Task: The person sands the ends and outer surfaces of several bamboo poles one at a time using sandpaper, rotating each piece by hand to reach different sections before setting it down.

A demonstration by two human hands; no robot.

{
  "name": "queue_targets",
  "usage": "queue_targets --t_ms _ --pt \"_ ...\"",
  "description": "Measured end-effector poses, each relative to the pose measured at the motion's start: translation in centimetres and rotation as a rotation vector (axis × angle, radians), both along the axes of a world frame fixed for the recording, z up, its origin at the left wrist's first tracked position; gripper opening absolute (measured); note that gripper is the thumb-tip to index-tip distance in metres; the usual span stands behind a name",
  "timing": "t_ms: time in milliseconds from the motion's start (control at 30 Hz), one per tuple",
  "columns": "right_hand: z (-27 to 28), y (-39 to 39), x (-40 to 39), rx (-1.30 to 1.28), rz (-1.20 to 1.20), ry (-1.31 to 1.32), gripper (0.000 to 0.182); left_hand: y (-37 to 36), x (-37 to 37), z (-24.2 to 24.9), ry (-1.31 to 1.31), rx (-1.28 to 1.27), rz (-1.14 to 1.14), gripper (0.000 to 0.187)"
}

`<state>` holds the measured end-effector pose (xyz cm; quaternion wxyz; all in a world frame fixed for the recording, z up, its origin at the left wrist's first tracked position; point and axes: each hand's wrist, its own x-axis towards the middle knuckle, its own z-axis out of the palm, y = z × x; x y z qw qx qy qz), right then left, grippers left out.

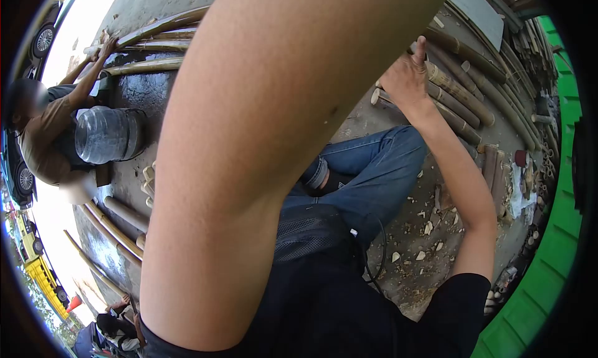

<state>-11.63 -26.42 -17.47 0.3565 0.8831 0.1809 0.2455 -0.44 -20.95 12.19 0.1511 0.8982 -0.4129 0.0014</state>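
Observation:
My left arm rises large across the middle of the view, and its hand is beyond the top edge. My right hand [408,81] is at the upper right, partly behind that arm. Its thumb points up and its other fingers are curled; what they hold is hidden. Close beside this hand lie cut bamboo poles [458,91], with one pale cut end just below its fingers. My jeans-clad legs [380,171] are folded beneath my arms.
On the left a person [47,133] handles a long bamboo pole [165,26] near a large clear plastic container [107,133]. Another person [115,327] is at the lower left. Wood chips [420,256] litter the ground by a green ribbed wall [529,308].

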Motion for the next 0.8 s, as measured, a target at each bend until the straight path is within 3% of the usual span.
queue_targets --t_ms 67,100,167,233,333,400,433,533,567,633,700,733,800 --pt "-1.6 0.7 -0.2 0.578 0.138 0.041 0.064 0.7 0.4 0.0 0.014 -0.019 0.012 0.035" --pt "-2.9 1.3 -0.7 0.567 0.155 0.054 0.064 0.9 0.4 0.0 0.021 -0.031 0.014 0.035" --pt "-5.2 2.6 -1.9 -0.080 -0.102 0.102 0.066 1.0 0.3 0.2 0.024 -0.043 0.011 0.035" --pt "-5.6 1.8 -2.0 -0.091 -0.074 0.132 0.066 0.8 0.1 0.1 0.022 -0.046 0.002 0.035" --pt "-1.5 1.1 -0.6 -0.249 -0.038 0.028 0.065 0.6 0.0 0.1 0.026 -0.060 -0.005 0.035" --pt "1.8 -0.3 2.2 0.710 0.294 0.225 0.061 0.5 0.2 -0.1 0.035 -0.064 -0.009 0.035" --pt "4.4 0.7 2.1 0.710 0.287 0.231 0.061 0.4 0.2 -0.1 0.037 -0.065 -0.010 0.035" --pt "11.3 6.2 1.3 0.291 -0.567 0.435 0.060 0.3 0.1 0.1 0.036 -0.076 -0.012 0.036" --pt "9.3 6.0 0.9 0.293 -0.572 0.427 0.060 0.2 0.0 0.1 0.033 -0.078 -0.015 0.036" --pt "-1.1 5.2 -0.5 -0.259 -0.264 0.158 0.057 0.1 -0.4 0.2 0.021 -0.075 -0.019 0.036" --pt "-12.6 1.9 2.8 -0.005 -0.115 0.295 0.051 0.0 -0.7 0.3 0.015 -0.076 -0.025 0.036" --pt "-10.4 1.7 3.9 0.152 -0.056 0.444 0.039 -0.1 -0.9 0.2 0.016 -0.076 -0.026 0.036" --pt "-0.9 4.0 3.4 0.231 -0.319 0.505 0.034 -0.1 -0.9 0.1 0.019 -0.078 -0.025 0.036"
